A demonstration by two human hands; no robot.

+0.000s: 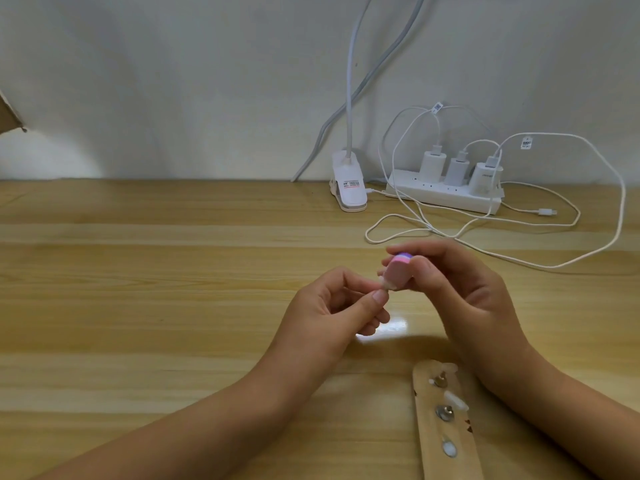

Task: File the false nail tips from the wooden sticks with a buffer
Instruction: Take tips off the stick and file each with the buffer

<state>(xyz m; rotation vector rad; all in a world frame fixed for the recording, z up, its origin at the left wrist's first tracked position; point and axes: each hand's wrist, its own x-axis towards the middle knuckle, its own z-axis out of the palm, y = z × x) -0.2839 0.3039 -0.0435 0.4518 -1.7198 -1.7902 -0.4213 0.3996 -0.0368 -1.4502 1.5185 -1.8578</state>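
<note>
A pale, striped wooden worktop runs back to a white wall, with a white power strip at two o'clock. Just right of centre, the left hand pinches a small translucent false nail tip between thumb and fingers. It is held off the surface, likely to expose its edge. The right hand grasps a pink-and-purple block buffer, its face against the tip, apparently filing. At five o'clock, within reach, lies a flat wooden stick carrying what look like more tips.
</note>
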